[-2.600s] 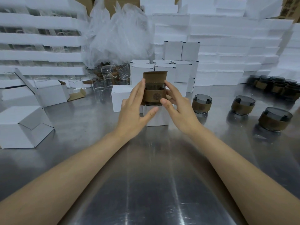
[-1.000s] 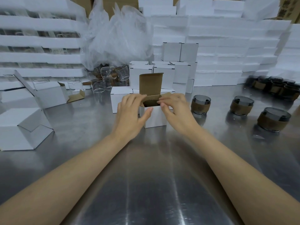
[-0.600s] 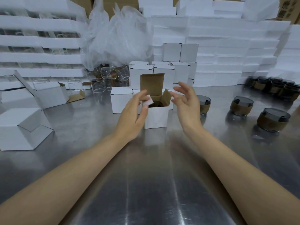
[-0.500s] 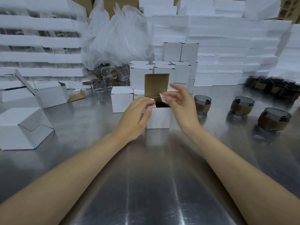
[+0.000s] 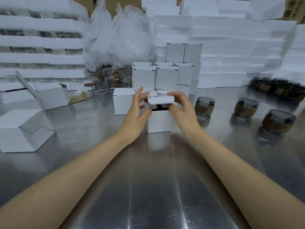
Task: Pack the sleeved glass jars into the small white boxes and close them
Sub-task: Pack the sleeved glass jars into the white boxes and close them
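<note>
Nearest, the bare steel table [image 5: 153, 187] is crossed by both forearms, which meet at a small white box [image 5: 159, 123] standing upright on it. The box's upper left edge is touched by the thumb of the left hand [image 5: 137, 113], whose fingers lie nearly straight against the left end of the lid flap [image 5: 160, 100]. The flap's right end is pinched by the right hand [image 5: 183, 109], fingers curled over it and thumb beneath. The flap is held almost level above the opening, with a dark gap under it. A jar inside cannot be made out.

The closing step is judged to be in hand. Next, the flap's front tab would have to be turned down and tucked inside the front wall while the box is steadied.

Just right of the grip, three sleeved glass jars [image 5: 204, 106] wait unpacked. Beyond the grip, closed boxes [image 5: 143, 78] are stacked, and more sleeved jars [image 5: 280, 87] are grouped far right.
</note>
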{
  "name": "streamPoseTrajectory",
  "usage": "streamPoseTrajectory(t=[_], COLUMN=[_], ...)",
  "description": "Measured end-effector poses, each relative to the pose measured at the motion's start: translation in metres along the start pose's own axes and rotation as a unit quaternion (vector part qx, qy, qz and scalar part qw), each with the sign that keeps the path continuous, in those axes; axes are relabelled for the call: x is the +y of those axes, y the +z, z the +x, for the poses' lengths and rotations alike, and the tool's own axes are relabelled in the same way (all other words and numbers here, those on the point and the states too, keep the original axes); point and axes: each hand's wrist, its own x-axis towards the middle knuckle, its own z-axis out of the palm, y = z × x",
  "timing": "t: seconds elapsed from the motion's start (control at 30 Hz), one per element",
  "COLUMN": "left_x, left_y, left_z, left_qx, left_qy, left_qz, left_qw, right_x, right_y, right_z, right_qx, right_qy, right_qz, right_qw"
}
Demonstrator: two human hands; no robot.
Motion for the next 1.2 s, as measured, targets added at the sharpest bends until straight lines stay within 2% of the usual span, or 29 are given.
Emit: streamPoseTrajectory(t=[0.2,0.33,0.47,0.57,0.67,0.77,0.97,1.1,1.2], left_x=[0.003,0.005,0.005,0.004,0.002,0.0,-0.002,-0.005,-0.006], left_y=[0.0,-0.002,-0.002,-0.002,-0.004,-0.009,-0.008,-0.01,-0.008], left_z=[-0.001,-0.005,-0.003,-0.002,-0.001,-0.001,-0.002,-0.004,-0.003], left_qx=[0.015,-0.019,0.016,0.018,0.007,-0.006,-0.011,-0.047,-0.055], left_qy=[-0.001,0.001,0.01,0.042,0.036,0.043,0.069,0.084,0.1], left_qz=[0.037,0.026,0.051,0.067,0.07,0.086,0.148,0.176,0.194], left_qw=[0.999,0.999,0.999,0.997,0.997,0.995,0.986,0.98,0.974], right_x=[0.003,0.003,0.001,0.001,0.002,0.005,0.004,0.0,-0.005], right_y=[-0.007,-0.004,-0.005,-0.004,-0.007,-0.014,-0.009,-0.009,-0.017], right_z=[-0.007,-0.008,-0.006,-0.006,-0.005,-0.004,-0.011,-0.007,0.001], right_qx=[-0.073,-0.065,-0.048,-0.066,-0.093,-0.137,-0.169,-0.157,-0.152], right_qy=[-0.032,-0.044,-0.062,-0.058,-0.034,-0.043,-0.085,-0.095,-0.087], right_qz=[-0.028,-0.06,-0.048,-0.038,-0.017,-0.083,-0.188,-0.221,-0.29], right_qw=[0.996,0.995,0.996,0.995,0.995,0.986,0.964,0.958,0.941])
